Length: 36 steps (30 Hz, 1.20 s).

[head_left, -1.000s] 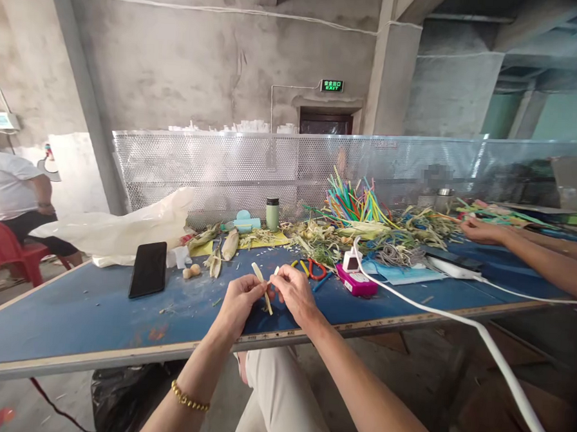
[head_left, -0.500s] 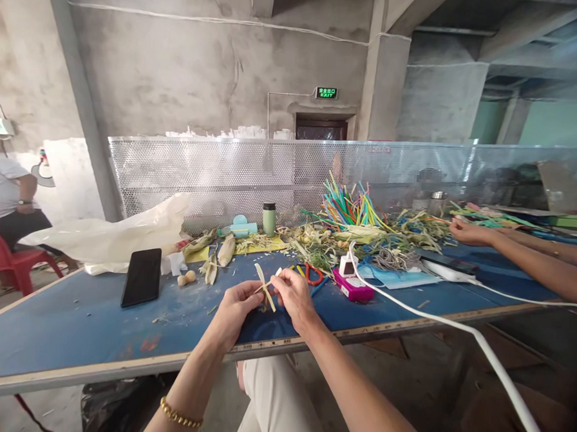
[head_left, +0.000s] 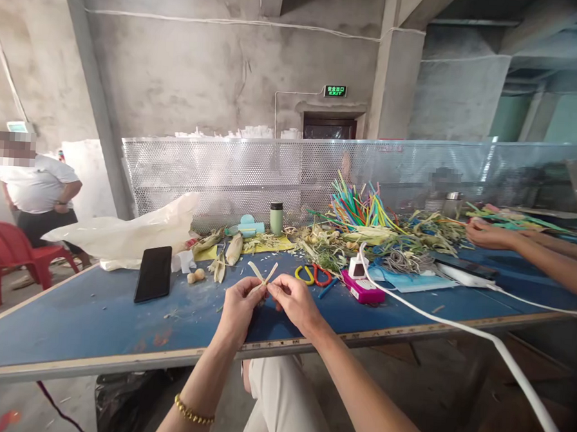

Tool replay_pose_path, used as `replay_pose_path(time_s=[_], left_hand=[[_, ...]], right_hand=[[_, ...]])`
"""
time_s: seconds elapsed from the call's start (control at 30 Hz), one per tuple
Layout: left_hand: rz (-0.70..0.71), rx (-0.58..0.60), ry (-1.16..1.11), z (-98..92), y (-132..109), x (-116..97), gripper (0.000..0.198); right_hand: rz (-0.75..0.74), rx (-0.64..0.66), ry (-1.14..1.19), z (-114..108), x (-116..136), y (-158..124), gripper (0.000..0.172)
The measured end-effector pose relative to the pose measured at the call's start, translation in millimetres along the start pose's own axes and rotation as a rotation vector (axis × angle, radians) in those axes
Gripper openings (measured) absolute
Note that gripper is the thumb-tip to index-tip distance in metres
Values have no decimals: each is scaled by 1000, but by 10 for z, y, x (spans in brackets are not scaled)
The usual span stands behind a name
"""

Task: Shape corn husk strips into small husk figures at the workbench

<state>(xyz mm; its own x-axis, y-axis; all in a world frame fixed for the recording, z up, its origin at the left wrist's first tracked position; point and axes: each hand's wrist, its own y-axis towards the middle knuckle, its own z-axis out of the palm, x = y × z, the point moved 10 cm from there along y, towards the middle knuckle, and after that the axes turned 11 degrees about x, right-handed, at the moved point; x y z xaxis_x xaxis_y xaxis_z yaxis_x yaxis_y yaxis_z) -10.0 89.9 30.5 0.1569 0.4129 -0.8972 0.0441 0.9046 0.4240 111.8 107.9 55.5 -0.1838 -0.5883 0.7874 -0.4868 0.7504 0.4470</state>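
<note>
Near the table's front edge, my left hand (head_left: 238,307) pinches pale corn husk strips (head_left: 255,271) between thumb and fingers. Two strip ends rise from the fingertips in a V. My right hand (head_left: 294,300) is closed at the same spot, its thumb and forefinger on the husk. The lower part of the strips is hidden by my fingers. Just beyond the right hand lie yellow-handled (head_left: 305,275) and red-handled tools (head_left: 322,277). Two small wooden balls (head_left: 197,276) and a piece of dried husk (head_left: 218,267) rest to the left.
A black phone (head_left: 153,273) lies on the blue table (head_left: 94,322). Behind are a green bottle (head_left: 276,218), husk heaps (head_left: 326,244) and coloured pipe cleaners (head_left: 357,203). A white cable (head_left: 438,317) runs from a pink box (head_left: 363,288). A co-worker's hand (head_left: 490,234) is at right.
The husk strips were crossed, with one end pointing down; now two ends point up in a V. My hands stay close together. The view has turned slightly left, showing more of the standing person.
</note>
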Motion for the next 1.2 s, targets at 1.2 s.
replay_pose_path(time_s=[1.2], left_hand=[[-10,69,87,86,-30,-91,26]], right_hand=[[23,-87,215,-92,-73,11,28]])
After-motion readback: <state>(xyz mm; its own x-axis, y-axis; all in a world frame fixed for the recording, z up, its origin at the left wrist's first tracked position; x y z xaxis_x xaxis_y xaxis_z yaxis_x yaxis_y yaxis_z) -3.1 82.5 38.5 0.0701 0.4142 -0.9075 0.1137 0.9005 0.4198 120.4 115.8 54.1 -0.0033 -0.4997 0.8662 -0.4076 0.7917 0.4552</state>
